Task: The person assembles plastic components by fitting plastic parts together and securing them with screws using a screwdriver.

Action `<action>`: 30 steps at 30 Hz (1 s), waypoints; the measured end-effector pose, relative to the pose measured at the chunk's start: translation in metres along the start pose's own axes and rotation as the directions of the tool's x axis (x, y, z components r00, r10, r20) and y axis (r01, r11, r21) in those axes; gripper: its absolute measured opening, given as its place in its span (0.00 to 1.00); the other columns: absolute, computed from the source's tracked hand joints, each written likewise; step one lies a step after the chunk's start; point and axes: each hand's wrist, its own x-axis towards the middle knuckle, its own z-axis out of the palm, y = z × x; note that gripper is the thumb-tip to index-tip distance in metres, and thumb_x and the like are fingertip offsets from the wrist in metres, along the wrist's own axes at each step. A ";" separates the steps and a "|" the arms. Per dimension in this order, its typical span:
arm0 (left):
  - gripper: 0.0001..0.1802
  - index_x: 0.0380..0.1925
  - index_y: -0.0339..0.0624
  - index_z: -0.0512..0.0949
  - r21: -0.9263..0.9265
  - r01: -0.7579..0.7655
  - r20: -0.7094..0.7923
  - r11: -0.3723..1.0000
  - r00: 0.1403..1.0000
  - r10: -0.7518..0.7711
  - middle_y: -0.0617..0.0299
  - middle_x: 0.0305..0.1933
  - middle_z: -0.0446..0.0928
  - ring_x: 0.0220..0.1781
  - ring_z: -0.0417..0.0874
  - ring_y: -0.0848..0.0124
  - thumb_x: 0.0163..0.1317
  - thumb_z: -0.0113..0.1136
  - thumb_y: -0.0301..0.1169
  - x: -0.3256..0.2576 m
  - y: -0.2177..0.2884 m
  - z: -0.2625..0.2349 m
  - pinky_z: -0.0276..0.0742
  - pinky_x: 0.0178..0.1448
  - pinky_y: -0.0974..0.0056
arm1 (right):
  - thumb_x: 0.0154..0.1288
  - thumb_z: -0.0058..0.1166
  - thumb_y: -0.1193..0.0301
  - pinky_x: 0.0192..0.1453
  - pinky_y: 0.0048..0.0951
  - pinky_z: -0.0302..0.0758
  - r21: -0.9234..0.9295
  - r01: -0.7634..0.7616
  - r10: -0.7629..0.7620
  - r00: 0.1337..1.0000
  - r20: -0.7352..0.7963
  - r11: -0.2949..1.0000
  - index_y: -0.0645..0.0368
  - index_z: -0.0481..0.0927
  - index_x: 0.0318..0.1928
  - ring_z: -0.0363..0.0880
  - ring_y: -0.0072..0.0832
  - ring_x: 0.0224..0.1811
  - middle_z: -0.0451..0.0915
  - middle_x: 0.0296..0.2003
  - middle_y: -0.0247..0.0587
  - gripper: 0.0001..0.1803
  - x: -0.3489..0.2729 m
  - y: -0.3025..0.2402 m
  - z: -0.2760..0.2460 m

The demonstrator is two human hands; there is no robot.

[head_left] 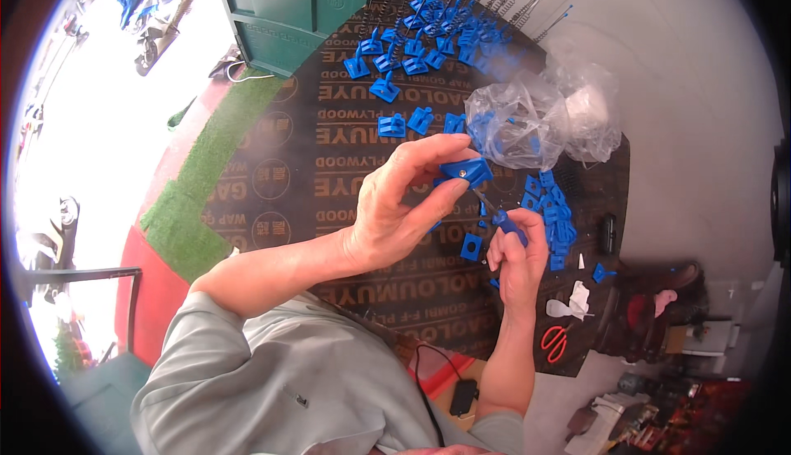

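My left hand [404, 195] pinches a blue plastic part [466, 172] between thumb and fingers, raised over the dark printed plywood table [371, 265]. A small shiny spot, like a screw head, shows on the part's face. My right hand [521, 253] is closed around the blue handle of a screwdriver [508, 226]. Its thin metal shaft points up and left to the lower edge of the part; whether the tip touches it I cannot tell. Below them lies a small blue square plate with a hole [470, 246].
Several blue bases with springs [445, 22] crowd the far end. Clear plastic bags [527, 117] lie right of my hands, above a pile of blue plates [556, 220]. Red-handled scissors [554, 344] and crumpled white tissue [578, 300] lie near the right edge. A green door [301, 10] stands far left.
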 end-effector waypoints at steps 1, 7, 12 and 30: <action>0.28 0.71 0.36 0.75 0.005 0.015 -0.006 1.000 1.000 -0.015 0.52 0.62 0.85 0.62 0.90 0.66 0.72 0.68 0.16 0.000 0.000 0.000 0.89 0.61 0.63 | 0.85 0.59 0.63 0.30 0.22 0.69 -0.001 0.001 -0.001 1.000 -0.001 1.000 0.62 0.80 0.54 0.71 0.17 0.28 0.75 0.30 0.30 0.14 -0.001 0.001 -0.001; 0.30 0.74 0.38 0.69 0.033 0.031 0.039 0.999 0.999 -0.032 0.51 0.64 0.84 0.60 0.88 0.70 0.75 0.64 0.15 0.001 0.000 -0.002 0.87 0.58 0.65 | 0.87 0.55 0.61 0.30 0.22 0.69 -0.034 0.015 -0.013 0.997 0.072 0.999 0.62 0.79 0.57 0.70 0.15 0.28 0.75 0.30 0.30 0.16 -0.001 0.013 -0.017; 0.27 0.71 0.37 0.75 -0.093 0.152 -0.018 0.984 0.988 -0.155 0.54 0.63 0.85 0.61 0.89 0.70 0.75 0.67 0.18 0.001 0.006 0.002 0.87 0.61 0.65 | 0.85 0.59 0.62 0.30 0.22 0.69 -0.012 0.048 -0.047 0.998 0.027 0.999 0.62 0.80 0.56 0.70 0.15 0.28 0.75 0.31 0.30 0.15 -0.002 0.007 -0.007; 0.19 0.66 0.34 0.81 -0.454 0.663 0.162 0.595 0.718 -0.677 0.58 0.54 0.88 0.54 0.91 0.68 0.82 0.63 0.33 0.016 -0.015 -0.007 0.91 0.61 0.61 | 0.72 0.70 0.77 0.31 0.32 0.75 -0.749 0.564 -0.653 0.719 0.239 0.347 0.62 0.87 0.60 0.81 0.31 0.29 0.85 0.34 0.41 0.18 -0.002 -0.009 0.001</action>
